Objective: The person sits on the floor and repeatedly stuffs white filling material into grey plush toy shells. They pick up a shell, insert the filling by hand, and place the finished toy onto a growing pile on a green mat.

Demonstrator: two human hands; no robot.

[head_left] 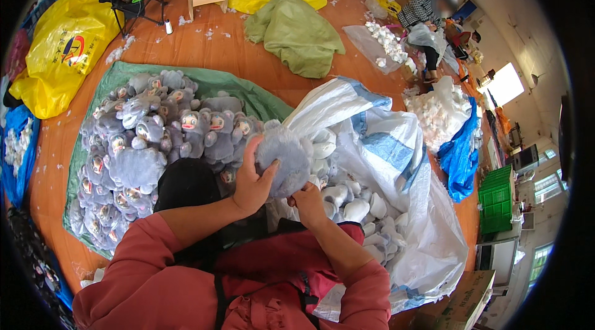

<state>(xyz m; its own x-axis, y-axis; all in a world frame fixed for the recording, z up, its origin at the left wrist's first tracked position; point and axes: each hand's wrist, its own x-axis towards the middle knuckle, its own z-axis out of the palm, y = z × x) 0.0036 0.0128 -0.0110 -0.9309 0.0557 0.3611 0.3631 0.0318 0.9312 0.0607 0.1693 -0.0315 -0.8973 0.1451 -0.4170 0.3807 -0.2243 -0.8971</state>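
A person's two bare hands work on a rounded, fluffy grey plush piece (284, 166) held up at the centre of the view. The left hand (251, 182), toward the piece's 8 o'clock side, is clamped on it, its thumb across the near face and a finger up the left edge. The right hand (307, 203), at the piece's 5 o'clock edge, has its fingers drawn together; whether they pinch fabric or something small, I cannot tell.

From 8 to 11 o'clock, a large heap of grey plush toys with small faces (133, 166) lies on a green sheet (254, 93). From 2 to 5 o'clock, a white woven sack with blue stripes (434, 224) lies open around grey and white plush parts (356, 209).

The step in hand appears to be close finger work on the piece's lower edge. The next move probably calls for a steady left hold while the right fingers work along that edge, where long pile may hide detail
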